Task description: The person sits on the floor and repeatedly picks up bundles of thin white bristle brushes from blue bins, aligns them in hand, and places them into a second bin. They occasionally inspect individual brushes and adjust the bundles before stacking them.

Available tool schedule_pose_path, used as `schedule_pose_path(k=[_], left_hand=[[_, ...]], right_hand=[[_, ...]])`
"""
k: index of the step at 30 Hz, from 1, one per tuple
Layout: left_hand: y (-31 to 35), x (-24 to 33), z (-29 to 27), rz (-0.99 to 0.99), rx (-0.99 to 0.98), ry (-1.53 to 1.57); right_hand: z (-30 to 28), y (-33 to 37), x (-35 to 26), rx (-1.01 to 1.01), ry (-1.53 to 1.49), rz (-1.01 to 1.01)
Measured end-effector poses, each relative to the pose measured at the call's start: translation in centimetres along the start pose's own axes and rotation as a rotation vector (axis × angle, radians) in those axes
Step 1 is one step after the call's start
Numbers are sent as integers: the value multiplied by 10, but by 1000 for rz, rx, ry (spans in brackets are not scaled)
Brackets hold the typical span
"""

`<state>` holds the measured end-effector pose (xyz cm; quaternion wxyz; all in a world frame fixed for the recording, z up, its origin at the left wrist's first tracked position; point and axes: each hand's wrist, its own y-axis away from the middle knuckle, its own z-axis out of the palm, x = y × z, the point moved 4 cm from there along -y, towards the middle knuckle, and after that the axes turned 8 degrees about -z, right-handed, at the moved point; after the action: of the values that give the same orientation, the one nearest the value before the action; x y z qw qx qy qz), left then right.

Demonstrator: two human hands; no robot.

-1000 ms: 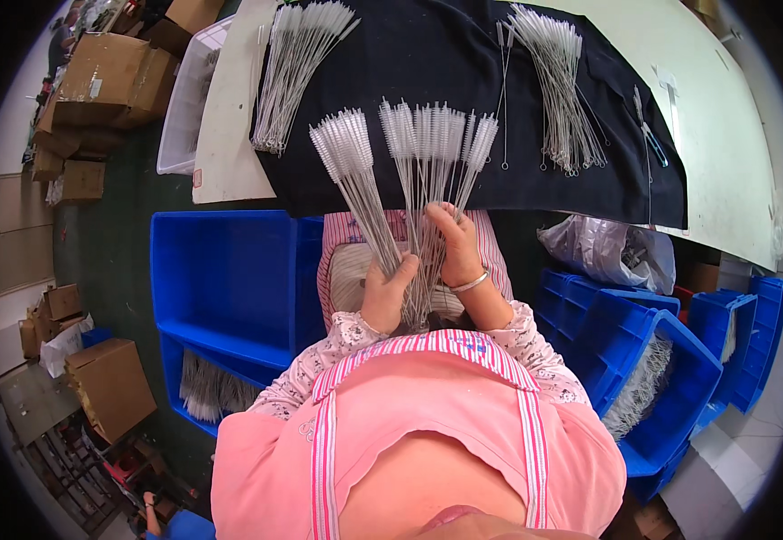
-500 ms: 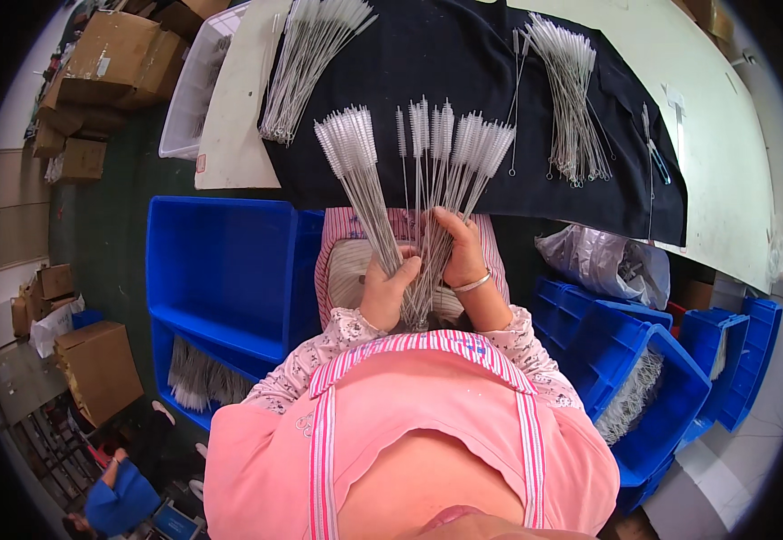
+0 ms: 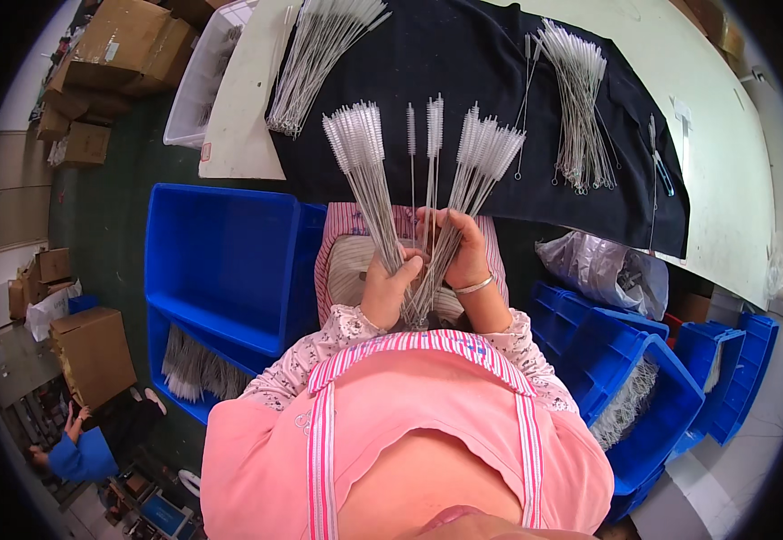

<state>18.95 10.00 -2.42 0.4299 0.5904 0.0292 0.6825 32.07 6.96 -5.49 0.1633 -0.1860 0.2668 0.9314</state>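
My left hand (image 3: 391, 282) is closed round a fanned bundle of thin wire tube brushes (image 3: 355, 144) with white bristle tips pointing away from me. My right hand (image 3: 462, 252) holds a second bunch of the brushes (image 3: 486, 148), its fingers curled about the wire stems. Between the two bunches stand a few separate brushes (image 3: 434, 126), their stems running down between my hands. The lower wire ends of both bunches come together just in front of my apron (image 3: 418, 340).
On the black cloth (image 3: 445, 54) lie a brush pile (image 3: 328, 58) at left and another (image 3: 582, 117) at right, near a slim tool (image 3: 661, 171). Blue bins (image 3: 216, 270) flank me, some with brushes. A plastic bag (image 3: 603, 270) sits at right. A person (image 3: 85, 454) is at lower left.
The bunch in my right hand has split apart; a few brushes now stand separately in the middle. My right fingers have shifted on the stems. The far person has moved.
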Motion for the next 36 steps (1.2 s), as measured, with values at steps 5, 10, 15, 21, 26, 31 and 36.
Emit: schedule_pose_path(k=[5,10,15,21,26,31,36], left_hand=[[-1,4,4,66,-65,-55],[-4,-4,1,4,-70,-3],[-3,-1,4,-21,-48,17],[-5,0,5,-1,-24,12],[-9,-8,4,-31,-8,42],[-8,-5,7,-4,-8,41],[1,10,14,-79,-5,78]], right_hand=[[15,7,-7,11,140,-1],[30,14,-13,-13,86,-4],[19,10,-11,-18,161,-15],[19,8,-9,18,199,-126],[17,5,-8,-6,336,-109],[12,2,-6,-13,312,-75],[19,6,-13,-29,264,-63]])
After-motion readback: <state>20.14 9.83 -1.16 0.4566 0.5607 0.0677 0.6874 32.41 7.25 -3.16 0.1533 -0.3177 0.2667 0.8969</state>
